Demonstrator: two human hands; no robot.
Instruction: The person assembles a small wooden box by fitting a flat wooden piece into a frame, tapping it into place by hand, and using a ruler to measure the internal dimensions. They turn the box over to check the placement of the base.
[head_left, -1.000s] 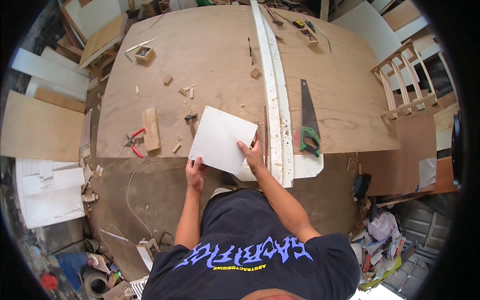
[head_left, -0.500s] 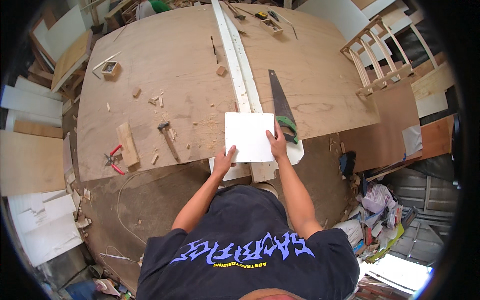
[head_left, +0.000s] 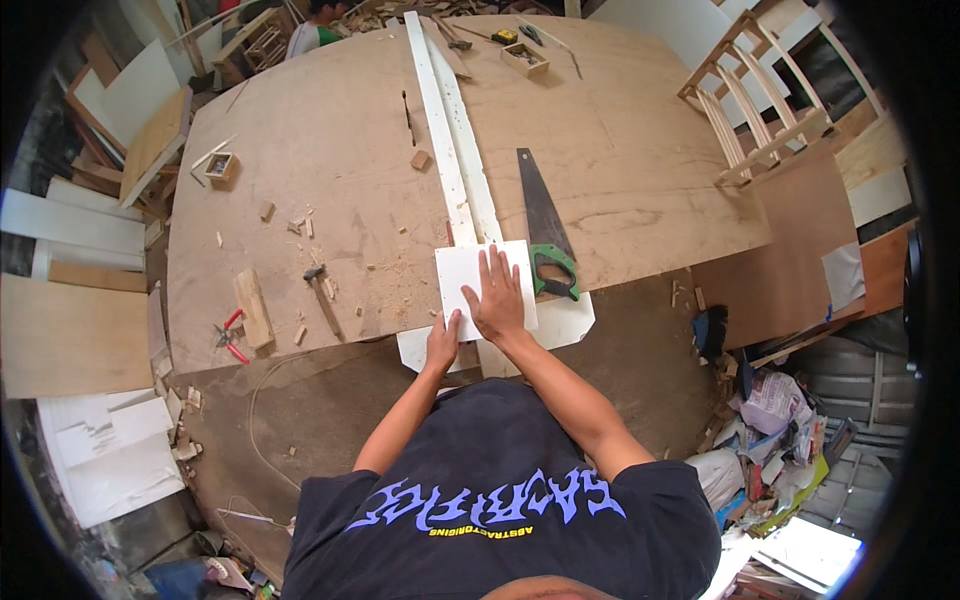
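Board (head_left: pixel 452 285), white, square, over the near end of the long white beam (head_left: pixel 443 150); left hand (head_left: pixel 442 345) gripping the board's near-left corner, right hand (head_left: pixel 497 300) spread flat on top; green-handled handsaw (head_left: pixel 545 215) right of the beam.

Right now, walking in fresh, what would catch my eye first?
Probably the white square panel at the near edge of the broad wooden tabletop, with the right hand spread on it and the left hand at its near left corner. Just right of it lies a green-handled saw; red-handled pliers lie far to its left.
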